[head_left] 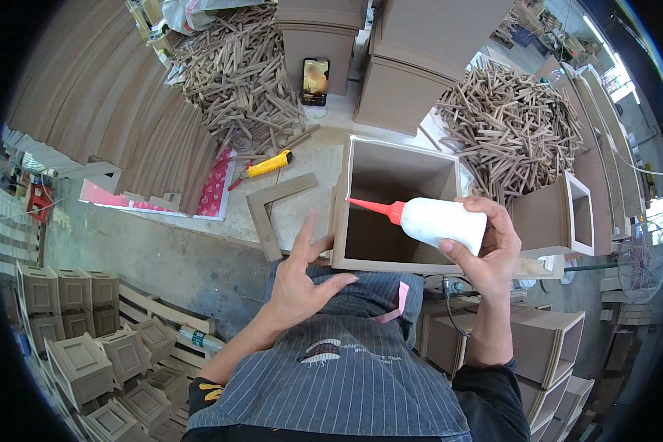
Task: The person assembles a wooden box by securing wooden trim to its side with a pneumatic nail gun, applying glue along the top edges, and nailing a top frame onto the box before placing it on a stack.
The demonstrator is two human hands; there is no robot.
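Note:
My right hand [495,247] is wrapped round a white glue bottle [442,225] with a red pointed nozzle. The bottle lies on its side in the air over the open wooden box [339,243], its nozzle tip at the box's left rim. At the box's near left corner is my left hand [302,283], fingers spread and holding nothing; some fingertips are at the box's side, partly hidden. An L-shaped wooden frame piece [261,214] lies on the table left of the box. A yellow utility knife [269,163] rests beyond it.
Wood strips are heaped at the back left [236,74] and right [512,125]. A phone [315,81] leans against stacked boxes [320,48]. Stacked boards [88,96] stand at the left, a smaller box [545,217] at the right. Several finished boxes [81,365] stand at lower left.

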